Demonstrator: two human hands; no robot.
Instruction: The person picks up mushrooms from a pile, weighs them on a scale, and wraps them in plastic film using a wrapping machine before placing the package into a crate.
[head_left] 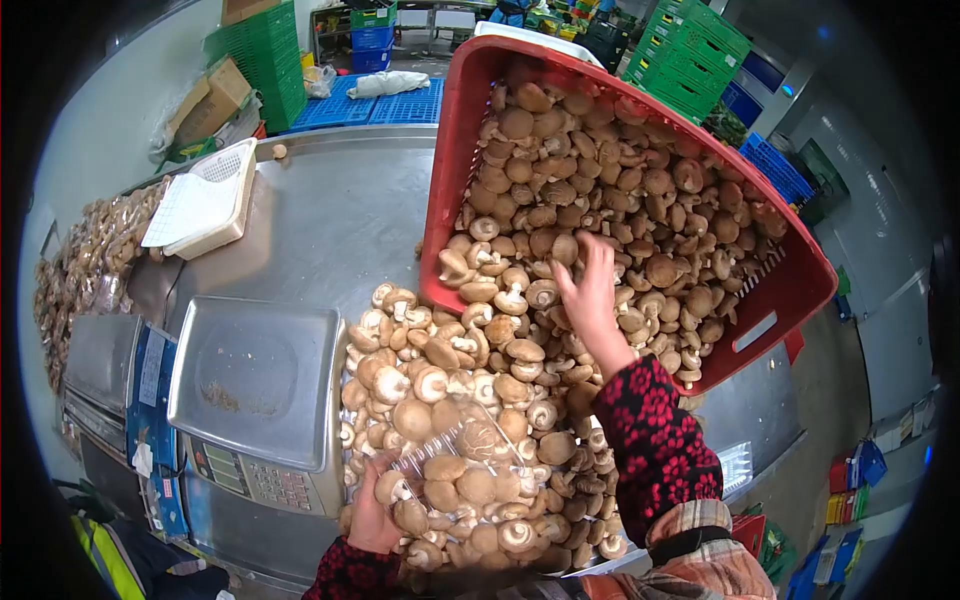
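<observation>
The crate (pixel 447 180) is red; the mushrooms (pixel 477 486) brown and cream; the sleeves (pixel 660 435) black with pink flowers.

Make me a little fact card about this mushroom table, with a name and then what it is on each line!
left hand: at the edge of a clear plastic box with mushrooms in it
right hand: reaching among mushrooms in the red basket
loose mushrooms: a big pile on the table, below the basket
scale: left of the pile, metal top, number buttons
white basket: behind the scale, paper on it
</observation>
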